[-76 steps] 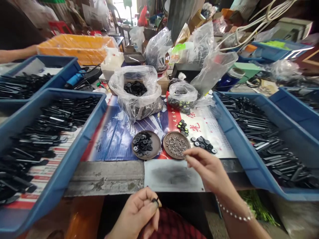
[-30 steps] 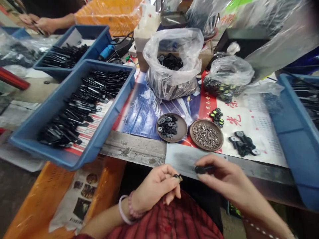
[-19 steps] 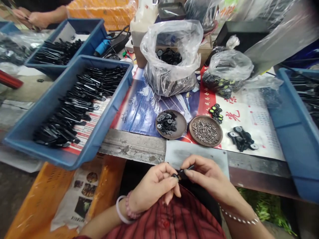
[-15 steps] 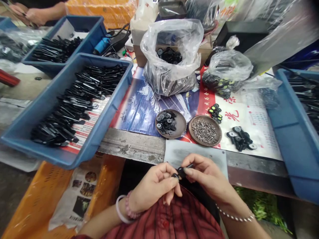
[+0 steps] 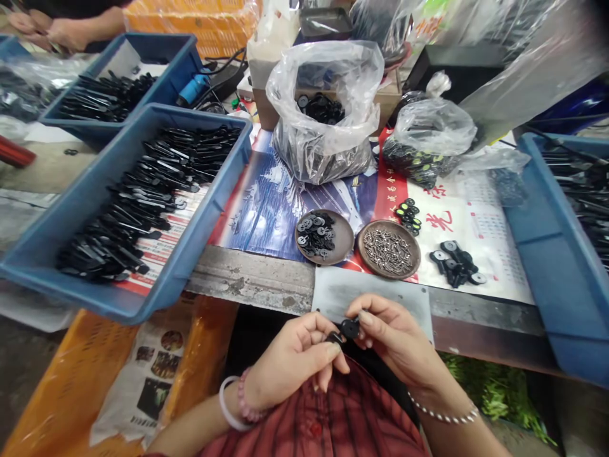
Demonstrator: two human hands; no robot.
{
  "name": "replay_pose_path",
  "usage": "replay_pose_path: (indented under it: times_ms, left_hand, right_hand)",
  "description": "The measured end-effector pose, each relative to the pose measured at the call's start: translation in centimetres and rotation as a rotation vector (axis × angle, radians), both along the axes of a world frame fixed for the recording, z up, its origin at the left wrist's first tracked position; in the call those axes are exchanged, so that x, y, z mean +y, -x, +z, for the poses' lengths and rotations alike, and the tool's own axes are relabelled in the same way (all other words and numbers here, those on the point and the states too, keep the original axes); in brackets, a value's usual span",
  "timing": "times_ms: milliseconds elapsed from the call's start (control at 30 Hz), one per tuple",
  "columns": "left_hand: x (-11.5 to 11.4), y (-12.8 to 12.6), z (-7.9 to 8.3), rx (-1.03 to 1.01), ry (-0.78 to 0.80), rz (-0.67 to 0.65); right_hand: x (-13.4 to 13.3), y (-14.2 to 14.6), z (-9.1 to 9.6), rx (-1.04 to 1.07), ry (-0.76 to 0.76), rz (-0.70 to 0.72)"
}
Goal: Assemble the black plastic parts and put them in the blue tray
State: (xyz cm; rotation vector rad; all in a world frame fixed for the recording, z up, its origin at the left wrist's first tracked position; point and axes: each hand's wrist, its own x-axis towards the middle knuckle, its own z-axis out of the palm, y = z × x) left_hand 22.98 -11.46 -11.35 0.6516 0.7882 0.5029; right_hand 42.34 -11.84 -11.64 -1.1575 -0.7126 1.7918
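Observation:
Close in front of the red striped shirt, my left hand pinches a small black part between thumb and fingers. My right hand grips a round black plastic knob by its edge, its flat face turned up. The two pieces are very near each other; whether they touch I cannot tell. Just beyond my hands lies a pale metal plate. Behind it stand a dish of black discs and a brown dish of small metal pins.
Blue bins of black parts flank the bench, another blue bin at right. Plastic bags of parts stand behind the dishes. Black knobs lie loose at right. Another person's hands show at the upper left.
My right hand has turned the black knob so that its round face shows more. My left hand keeps nearly the same place.

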Motion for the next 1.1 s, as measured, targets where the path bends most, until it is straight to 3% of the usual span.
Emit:
replay_pose_path:
  times_ms: [367, 633, 900, 1100]
  left_hand:
    - [-0.3, -0.2, 0.3, 0.105, -0.038, -0.035]
    - [-0.4, -0.5, 0.6, 0.22, -0.219, -0.062]
    - [-0.2, -1.4, 1.0, 0.131, -0.097, 0.044]
    - [0.5, -0.8, 1.1, 0.023, -0.005, -0.07]
  right_hand:
    - [-0.9, 0.7, 0.6, -0.37, -0.297, 0.165]
    - [-1.3, 1.7, -0.2, -0.199, -0.087, 0.005]
    - [-2.0, 3.0, -0.3, -0.191, -0.105, -0.145]
    - [-1.8, 2.7, -1.1, -0.044, -0.032, -0.179]
